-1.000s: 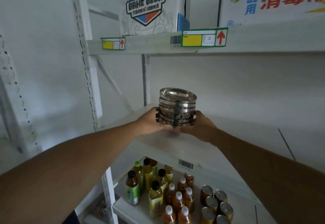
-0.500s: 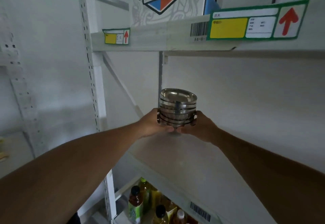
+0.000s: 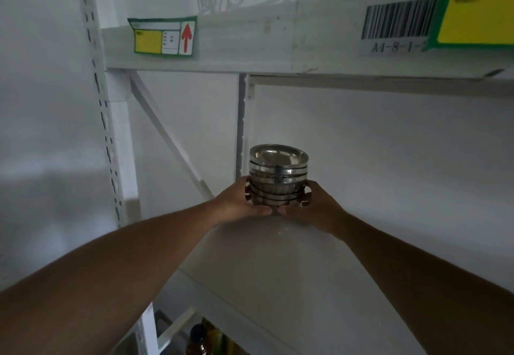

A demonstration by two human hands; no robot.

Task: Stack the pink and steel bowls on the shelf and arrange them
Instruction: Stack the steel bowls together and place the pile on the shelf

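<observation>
A stack of several nested steel bowls (image 3: 279, 176) is held between both hands over the white middle shelf (image 3: 278, 257), near its back left corner. My left hand (image 3: 241, 201) grips the stack's lower left side, fingers curled round the far side. My right hand (image 3: 315, 206) grips the lower right side the same way. Whether the stack's base touches the shelf board is hidden by my thumbs. No pink bowl is in view.
The upper shelf beam (image 3: 278, 43) runs overhead with a yellow price tag (image 3: 162, 36) and a barcode label (image 3: 397, 24). A perforated upright (image 3: 103, 120) and a diagonal brace (image 3: 172, 143) stand at the left. A bottle top (image 3: 198, 335) shows on the level below.
The view has moved closer and tilted up, so the bottles and cans below have dropped out of sight. The stack has gone deeper into the shelf, both hands keeping their grip.
</observation>
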